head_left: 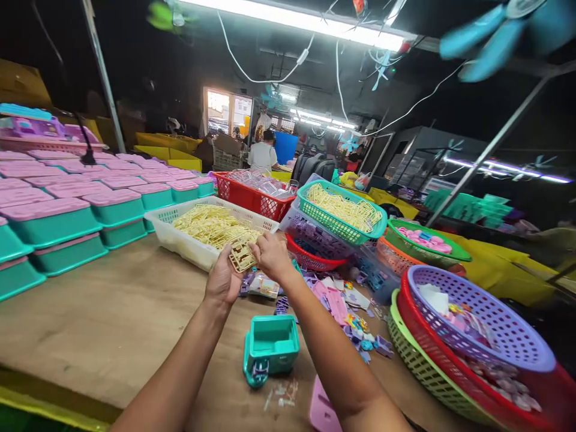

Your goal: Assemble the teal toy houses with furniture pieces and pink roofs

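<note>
Both my hands are raised over the wooden table (112, 318) and grip a small pale-yellow plastic parts frame (243, 255) between them. My left hand (224, 279) pinches its left side, and my right hand (271, 255) pinches its right side. Just behind them stands a white basket (180, 240) heaped with the same yellow frames. Below my arms an open teal toy box (271, 345) rests on the table. A pink lid (320, 411) lies at the near edge, partly under my right forearm.
Stacks of teal boxes with pink lids (67, 210) fill the left. Right of my hands are loose purple and pink small parts (346, 306), a teal basket of yellow frames (342, 210), a red basket (252, 195) and a purple basket (481, 318) nested in others. A person in white (263, 153) stands far back.
</note>
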The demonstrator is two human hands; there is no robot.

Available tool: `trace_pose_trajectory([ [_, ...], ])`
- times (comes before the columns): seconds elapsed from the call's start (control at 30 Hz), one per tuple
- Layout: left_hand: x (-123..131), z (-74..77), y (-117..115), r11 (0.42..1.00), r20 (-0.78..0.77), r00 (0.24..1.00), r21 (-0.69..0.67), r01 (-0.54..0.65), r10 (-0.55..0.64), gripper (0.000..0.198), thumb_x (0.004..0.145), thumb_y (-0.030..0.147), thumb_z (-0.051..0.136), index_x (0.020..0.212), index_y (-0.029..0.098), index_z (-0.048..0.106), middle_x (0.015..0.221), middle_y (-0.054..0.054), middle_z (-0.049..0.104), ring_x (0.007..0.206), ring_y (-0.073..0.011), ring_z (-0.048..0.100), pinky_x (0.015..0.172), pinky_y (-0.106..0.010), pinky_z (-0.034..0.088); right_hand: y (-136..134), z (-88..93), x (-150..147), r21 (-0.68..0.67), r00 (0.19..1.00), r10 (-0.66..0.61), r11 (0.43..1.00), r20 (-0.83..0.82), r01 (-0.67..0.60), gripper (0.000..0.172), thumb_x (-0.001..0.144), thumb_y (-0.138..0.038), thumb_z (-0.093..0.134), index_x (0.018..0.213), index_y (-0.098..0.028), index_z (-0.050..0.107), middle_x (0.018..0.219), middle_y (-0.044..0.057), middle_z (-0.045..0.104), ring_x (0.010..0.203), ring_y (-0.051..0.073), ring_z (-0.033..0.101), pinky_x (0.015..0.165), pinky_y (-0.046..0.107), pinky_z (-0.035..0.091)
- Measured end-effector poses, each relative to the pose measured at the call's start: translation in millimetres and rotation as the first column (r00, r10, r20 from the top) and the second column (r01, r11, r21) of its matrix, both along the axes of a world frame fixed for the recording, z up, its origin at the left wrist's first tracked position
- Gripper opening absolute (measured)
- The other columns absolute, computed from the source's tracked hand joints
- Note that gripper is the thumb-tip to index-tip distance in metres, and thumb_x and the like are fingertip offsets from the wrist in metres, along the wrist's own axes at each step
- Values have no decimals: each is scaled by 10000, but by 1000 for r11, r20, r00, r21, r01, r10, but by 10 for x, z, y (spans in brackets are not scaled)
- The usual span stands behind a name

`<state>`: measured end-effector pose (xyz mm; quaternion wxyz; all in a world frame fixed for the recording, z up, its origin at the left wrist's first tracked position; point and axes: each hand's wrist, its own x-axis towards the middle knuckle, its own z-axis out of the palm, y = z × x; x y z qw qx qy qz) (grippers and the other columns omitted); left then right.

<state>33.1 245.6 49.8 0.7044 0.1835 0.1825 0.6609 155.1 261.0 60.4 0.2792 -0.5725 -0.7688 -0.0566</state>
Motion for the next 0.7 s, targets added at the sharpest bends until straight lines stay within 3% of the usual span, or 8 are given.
trace_pose_trajectory([
  [0.1, 245, -48, -53, 999, -22, 999, 30, -45, 45, 207, 920, 132, 501, 992, 103, 693, 970, -94, 761, 977, -191, 712, 950, -352, 560, -213, 19, 35, 18, 964, -233, 972, 129, 232, 347, 1019, -458, 357, 1011, -204, 593, 1056, 93, 648, 985, 234, 593, 784, 336, 441],
  [0.23, 495, -107, -30, 990, -42, 998, 134, -37, 43, 171, 840, 144, 628, 994, 141, 702, 1027, -61, 758, 1070, -195, 682, 999, -325, 535, -366, 6, 141, -61, 945, -325, 943, 39, 327, 326, 1035, -424, 307, 1080, -209, 548, 925, 61, 709, 789, 203, 673, 647, 280, 427],
  [0.37, 655, 4, 80, 947, -111, 965, 195, 255, -237, 269, 840, 178, 627, 1100, 148, 693, 1110, -80, 740, 1080, -224, 683, 943, -314, 576, -444, 78, 407, -32, 954, -281, 960, -102, 279, 305, 1038, -416, 314, 1114, -215, 531, 918, 44, 720, 808, 196, 695, 633, 253, 408],
  [0.43, 774, 140, 130, 899, -168, 916, 193, 393, -364, 286, 896, 189, 559, 1152, 138, 676, 1147, -102, 728, 1070, -223, 690, 906, -305, 594, -468, 183, 598, -10, 959, -257, 966, -117, 258, 312, 1035, -429, 320, 1118, -227, 543, 910, 29, 720, 798, 183, 692, 626, 239, 403],
  [0.5, 949, 303, 165, 869, -209, 883, 187, 458, -421, 301, 944, 179, 485, 1188, 123, 654, 1164, -126, 720, 1058, -218, 697, 888, -308, 601, -461, 348, 856, -24, 950, -300, 954, -83, 299, 338, 1031, -458, 317, 1088, -252, 579, 921, 8, 723, 807, 160, 685, 645, 222, 416],
  [0.6, 1289, 514, 188, 874, -225, 882, 171, 454, -414, 300, 979, 155, 415, 1183, 93, 625, 1158, -158, 718, 1015, -219, 716, 850, -320, 613, -356, 680, 1393, -45, 872, -487, 873, -54, 485, 403, 1045, -440, 265, 1041, -266, 628, 1054, 13, 715, 982, 144, 659, 796, 220, 444],
  [0.7, 1639, 607, 176, 888, -229, 882, 120, 445, -411, 257, 984, 142, 408, 1135, 85, 608, 1089, -162, 739, 911, -222, 744, 786, -335, 627, -129, 987, 1993, -97, 735, -674, 738, -69, 668, 331, 1020, -360, 369, 1148, -177, 614, 1217, 140, 655, 1137, 232, 610, 894, 317, 453],
])
